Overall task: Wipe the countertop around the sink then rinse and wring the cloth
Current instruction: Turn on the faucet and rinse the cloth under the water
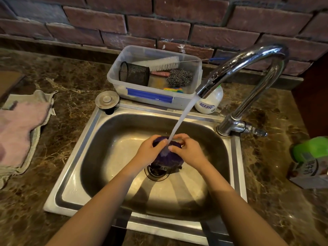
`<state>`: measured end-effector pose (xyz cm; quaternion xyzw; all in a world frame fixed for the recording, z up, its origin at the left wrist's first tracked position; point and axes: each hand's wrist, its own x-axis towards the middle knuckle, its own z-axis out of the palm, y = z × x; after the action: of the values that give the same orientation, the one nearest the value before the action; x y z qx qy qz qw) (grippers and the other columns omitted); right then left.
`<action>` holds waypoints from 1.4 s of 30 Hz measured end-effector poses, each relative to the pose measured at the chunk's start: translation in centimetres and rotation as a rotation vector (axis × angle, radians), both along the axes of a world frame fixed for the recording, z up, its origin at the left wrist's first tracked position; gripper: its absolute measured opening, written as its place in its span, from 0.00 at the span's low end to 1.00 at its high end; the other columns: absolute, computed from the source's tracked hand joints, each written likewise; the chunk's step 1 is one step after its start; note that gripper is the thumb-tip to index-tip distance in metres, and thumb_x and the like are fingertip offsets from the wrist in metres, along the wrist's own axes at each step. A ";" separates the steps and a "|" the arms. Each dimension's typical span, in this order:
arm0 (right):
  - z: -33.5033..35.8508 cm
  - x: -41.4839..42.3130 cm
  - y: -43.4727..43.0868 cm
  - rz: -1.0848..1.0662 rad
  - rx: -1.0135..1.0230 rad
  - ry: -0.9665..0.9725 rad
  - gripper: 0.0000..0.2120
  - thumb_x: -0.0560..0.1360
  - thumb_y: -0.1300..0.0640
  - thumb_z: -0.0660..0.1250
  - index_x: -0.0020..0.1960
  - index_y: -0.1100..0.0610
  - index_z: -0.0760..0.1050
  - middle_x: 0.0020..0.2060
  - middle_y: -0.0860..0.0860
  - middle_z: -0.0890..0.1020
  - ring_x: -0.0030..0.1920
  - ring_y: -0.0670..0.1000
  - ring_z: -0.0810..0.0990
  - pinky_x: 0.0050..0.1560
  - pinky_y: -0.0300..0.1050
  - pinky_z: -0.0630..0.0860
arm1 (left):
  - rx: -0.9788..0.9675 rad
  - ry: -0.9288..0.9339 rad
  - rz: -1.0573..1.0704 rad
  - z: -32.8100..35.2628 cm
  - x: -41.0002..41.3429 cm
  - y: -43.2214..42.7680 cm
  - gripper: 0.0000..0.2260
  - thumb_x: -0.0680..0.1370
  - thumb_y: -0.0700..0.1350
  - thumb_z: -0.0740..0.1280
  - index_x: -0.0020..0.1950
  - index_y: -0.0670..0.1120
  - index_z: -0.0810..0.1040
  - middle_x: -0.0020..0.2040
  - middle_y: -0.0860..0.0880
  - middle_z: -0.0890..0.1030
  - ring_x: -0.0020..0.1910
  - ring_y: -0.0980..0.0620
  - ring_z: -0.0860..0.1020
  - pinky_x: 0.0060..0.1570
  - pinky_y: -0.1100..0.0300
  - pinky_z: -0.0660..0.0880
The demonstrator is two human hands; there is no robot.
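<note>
A bunched purple cloth (169,158) is held over the drain (157,172) of the steel sink (74,176). My left hand (150,150) grips its left side and my right hand (188,150) grips its right side. Water runs from the chrome tap (248,68) in a stream (181,119) that lands on the cloth between my thumbs. Brown marble countertop (71,89) surrounds the sink.
A clear plastic box (150,96) with brushes, a mesh cup and steel wool stands behind the sink. A sink plug (107,99) sits at the back left corner. Pink and grey cloths (23,128) lie left. A white bottle (209,102) and a green-capped carton (314,162) stand right.
</note>
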<state>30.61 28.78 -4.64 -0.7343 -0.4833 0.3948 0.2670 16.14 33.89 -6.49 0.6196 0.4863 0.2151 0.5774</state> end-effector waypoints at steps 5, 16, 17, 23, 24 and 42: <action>-0.1 -0.2 -0.7 -0.037 0.135 -0.018 0.10 0.76 0.56 0.64 0.56 0.54 0.76 0.49 0.46 0.77 0.50 0.45 0.75 0.53 0.39 0.73 | -0.125 -0.122 0.114 0.3 0.4 -0.4 0.11 0.79 0.56 0.58 0.51 0.52 0.75 0.50 0.46 0.79 0.51 0.49 0.79 0.54 0.54 0.77; 0.7 -5.1 1.5 -0.343 0.203 0.045 0.15 0.77 0.42 0.57 0.42 0.51 0.74 0.33 0.47 0.80 0.35 0.44 0.80 0.36 0.37 0.76 | -0.295 -0.237 0.431 1.2 3.9 -0.2 0.17 0.79 0.56 0.58 0.42 0.47 0.78 0.40 0.43 0.81 0.42 0.47 0.80 0.45 0.54 0.76; 0.5 -4.5 2.0 -0.410 0.162 0.082 0.14 0.78 0.45 0.57 0.41 0.52 0.75 0.34 0.50 0.80 0.36 0.47 0.80 0.38 0.42 0.77 | -0.277 -0.191 0.410 1.4 4.3 -0.5 0.17 0.79 0.56 0.57 0.42 0.48 0.79 0.40 0.44 0.80 0.41 0.49 0.79 0.42 0.56 0.76; -0.6 -2.7 0.3 -0.401 0.045 -0.108 0.12 0.81 0.50 0.53 0.50 0.55 0.72 0.41 0.52 0.80 0.43 0.53 0.80 0.44 0.49 0.77 | -0.037 0.084 0.237 0.9 4.9 -1.7 0.17 0.80 0.57 0.55 0.48 0.47 0.77 0.37 0.51 0.78 0.38 0.55 0.77 0.35 0.63 0.70; -0.5 -3.5 -0.5 -0.409 0.097 -0.087 0.13 0.80 0.48 0.52 0.48 0.52 0.72 0.38 0.49 0.79 0.41 0.50 0.80 0.42 0.47 0.77 | -0.027 0.081 0.241 0.8 4.7 -1.4 0.17 0.80 0.56 0.55 0.48 0.45 0.77 0.35 0.51 0.77 0.37 0.55 0.76 0.35 0.63 0.70; -1.4 0.3 -1.6 0.169 0.054 0.244 0.04 0.76 0.50 0.64 0.47 0.45 0.77 0.38 0.41 0.80 0.39 0.39 0.78 0.38 0.26 0.71 | 0.169 0.092 0.258 0.4 1.6 -0.4 0.15 0.81 0.50 0.54 0.39 0.47 0.74 0.37 0.46 0.78 0.37 0.54 0.76 0.35 0.66 0.70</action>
<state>30.93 27.20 -6.08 -0.6302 -0.5177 0.4891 0.3092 17.70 33.52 -6.04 0.6074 0.5679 0.2992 0.4680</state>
